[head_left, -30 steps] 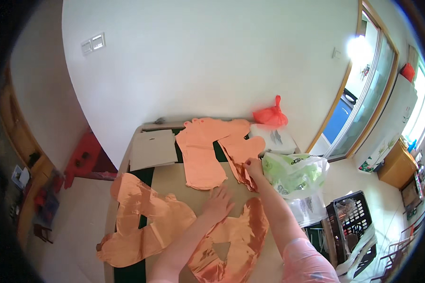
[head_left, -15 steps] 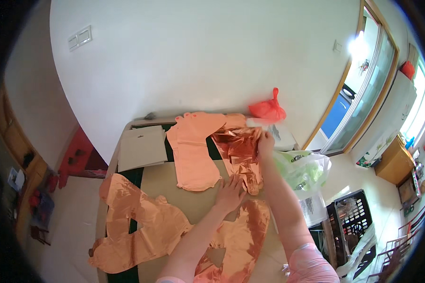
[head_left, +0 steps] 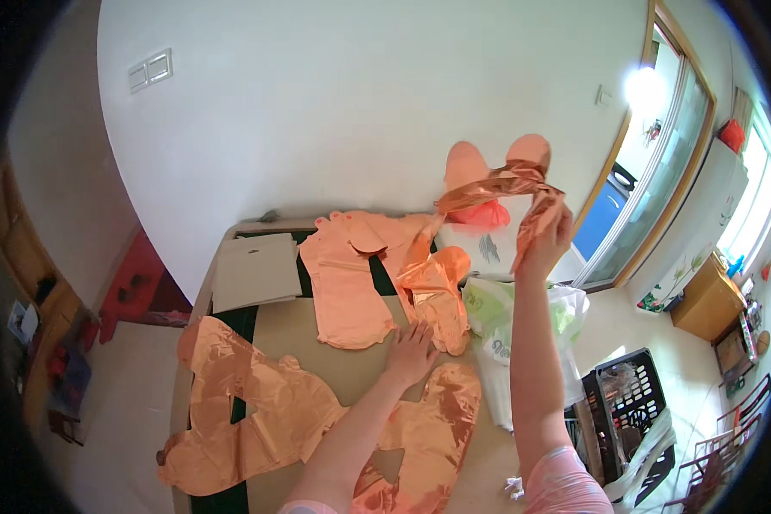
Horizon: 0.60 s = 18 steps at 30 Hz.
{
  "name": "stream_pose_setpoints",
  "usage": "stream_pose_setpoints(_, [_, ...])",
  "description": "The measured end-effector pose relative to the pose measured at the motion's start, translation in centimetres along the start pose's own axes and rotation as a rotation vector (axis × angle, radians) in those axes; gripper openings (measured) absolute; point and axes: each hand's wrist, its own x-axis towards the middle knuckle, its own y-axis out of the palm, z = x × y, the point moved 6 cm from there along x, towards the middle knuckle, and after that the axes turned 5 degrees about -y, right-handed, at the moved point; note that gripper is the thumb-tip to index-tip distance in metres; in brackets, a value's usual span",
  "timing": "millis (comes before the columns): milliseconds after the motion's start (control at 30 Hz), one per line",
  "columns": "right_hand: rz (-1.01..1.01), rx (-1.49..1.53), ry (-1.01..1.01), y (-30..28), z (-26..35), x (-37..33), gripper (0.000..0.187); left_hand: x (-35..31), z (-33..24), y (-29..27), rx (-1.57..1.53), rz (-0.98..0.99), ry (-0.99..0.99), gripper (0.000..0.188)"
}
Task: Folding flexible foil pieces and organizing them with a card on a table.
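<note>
My right hand (head_left: 550,244) is raised at the right, its fingers closed around crumpled rose-gold foil. That foil is part of a deflated foil balloon (head_left: 499,187), whose two rounded lobes stick up against the wall. Its lower part seems to run down to the shiny foil on the table, though the folds hide the join. My left hand (head_left: 413,349) lies flat with fingers stretched, at the lower edge of this foil. Left of it rests a flat matte rose-gold balloon (head_left: 351,300). Nearer to me, another large flat foil balloon (head_left: 274,398) spreads beneath my left forearm.
Beige card sheets (head_left: 255,272) lie at the table's far left. A red plastic bag (head_left: 481,216) sits at the back, partly behind the lifted foil. A green-and-white plastic bag (head_left: 531,321) is at the right, and a black crate (head_left: 630,403) stands beyond the table's right side.
My right hand has risen up and to the right, pulling the crumpled foil off the table so its rounded lobes stand in the air. My left hand has stayed nearly in place.
</note>
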Motion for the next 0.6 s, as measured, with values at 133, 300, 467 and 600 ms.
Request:
stream_pose_setpoints(133, [0.013, -0.155, -0.043, 2.0, 5.0, -0.5, 0.015, -0.3, 0.0, -0.4, -0.030, -0.023, 0.011, 0.060])
stream_pose_setpoints(300, [0.502, -0.818, -0.220, 3.2, 7.5, -7.1, 0.017, -2.9, -0.2, -2.7, -0.146, -0.194, 0.069, 0.060])
stream_pose_setpoints(467, [0.785, -0.945, 0.038, -0.9, 10.5, -14.5, 0.011, -15.6, -0.4, -5.8, -0.284, -0.316, 0.197, 0.049])
stream_pose_setpoints(600, [0.929, -1.022, 0.136, -4.0, 16.4, -20.8, 0.010, -28.7, 0.3, -5.6, -0.166, -0.189, 0.051, 0.045])
